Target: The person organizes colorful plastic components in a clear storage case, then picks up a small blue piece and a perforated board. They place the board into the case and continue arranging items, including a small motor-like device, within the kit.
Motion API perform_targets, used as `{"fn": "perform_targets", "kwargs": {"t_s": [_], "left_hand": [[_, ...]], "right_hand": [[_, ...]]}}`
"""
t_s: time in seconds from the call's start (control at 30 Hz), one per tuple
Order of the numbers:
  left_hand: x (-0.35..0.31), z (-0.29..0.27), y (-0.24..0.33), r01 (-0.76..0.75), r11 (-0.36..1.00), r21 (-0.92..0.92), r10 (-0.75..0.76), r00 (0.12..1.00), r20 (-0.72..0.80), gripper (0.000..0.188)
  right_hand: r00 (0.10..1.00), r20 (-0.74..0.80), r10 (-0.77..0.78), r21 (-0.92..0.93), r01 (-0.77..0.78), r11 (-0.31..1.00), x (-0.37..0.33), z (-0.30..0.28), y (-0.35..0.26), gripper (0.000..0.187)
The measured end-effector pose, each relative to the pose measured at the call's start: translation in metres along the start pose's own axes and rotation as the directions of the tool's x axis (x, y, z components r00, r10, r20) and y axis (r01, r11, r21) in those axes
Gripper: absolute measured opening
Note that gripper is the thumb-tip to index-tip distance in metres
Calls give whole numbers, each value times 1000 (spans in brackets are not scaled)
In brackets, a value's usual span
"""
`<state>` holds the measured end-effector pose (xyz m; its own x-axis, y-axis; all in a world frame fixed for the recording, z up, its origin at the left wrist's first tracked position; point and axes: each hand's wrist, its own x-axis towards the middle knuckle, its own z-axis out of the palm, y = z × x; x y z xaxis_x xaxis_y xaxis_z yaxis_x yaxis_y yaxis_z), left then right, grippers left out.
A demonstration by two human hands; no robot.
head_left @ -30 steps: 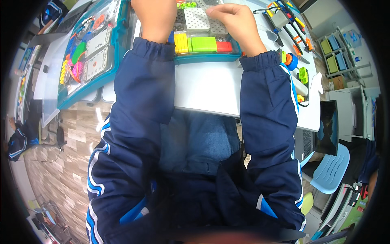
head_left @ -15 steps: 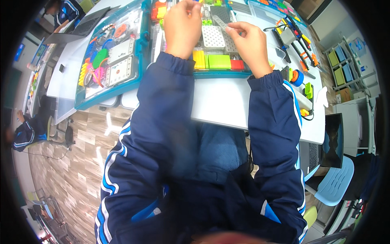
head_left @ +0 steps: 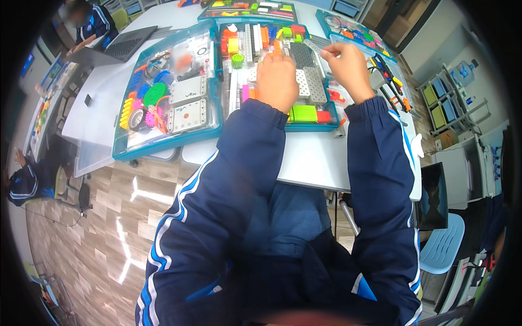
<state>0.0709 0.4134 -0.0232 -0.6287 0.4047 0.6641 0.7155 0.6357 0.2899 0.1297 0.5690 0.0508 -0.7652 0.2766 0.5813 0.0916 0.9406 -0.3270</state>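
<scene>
My right hand (head_left: 348,68) is closed in a pinch on one end of a grey beam with holes (head_left: 312,45), held above the right side of an open parts box (head_left: 312,129) with a teal rim. My left hand (head_left: 277,81) reaches down over the middle of the same box, its fingertips among orange pieces (head_left: 278,48). The fingers are partly hidden, so their grip does not show. Around the hands lie grey perforated plates (head_left: 314,84), a green gear (head_left: 237,60), a lime green block (head_left: 303,113) and a red block (head_left: 323,117).
Left of the box lies its second half (head_left: 120,154), with wheels, a green disc (head_left: 155,94) and two grey modules (head_left: 187,89). A built assembly (head_left: 399,89) stands at right. Further off are a laptop (head_left: 130,43), another person (head_left: 98,24) and a blue chair (head_left: 443,244).
The view has shifted, showing more of the box. My left hand has moved from above the box's far side to lower over its middle. My right hand keeps hold of the grey beam.
</scene>
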Motion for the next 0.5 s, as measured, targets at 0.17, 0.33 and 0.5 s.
{"fn": "perform_targets", "kwargs": {"t_s": [0.17, 0.33, 0.5], "left_hand": [[-3, 6, 5, -22, 999, -32, 23, 999, 31, 15], [-6, 11, 8, -38, 999, 36, 36, 998, 53, 17], [-6, 13, 8, -54, 996, 64, 58, 996, -64, 12]], "right_hand": [[976, 191, 105, -34, -101, 994, 32, 25, -1, 25], [976, 187, 107, -101, -89, 991, 42, 44, 2, 23], [983, 164, 77, -222, -40, 974, 47, 46, 18, 22]]}}
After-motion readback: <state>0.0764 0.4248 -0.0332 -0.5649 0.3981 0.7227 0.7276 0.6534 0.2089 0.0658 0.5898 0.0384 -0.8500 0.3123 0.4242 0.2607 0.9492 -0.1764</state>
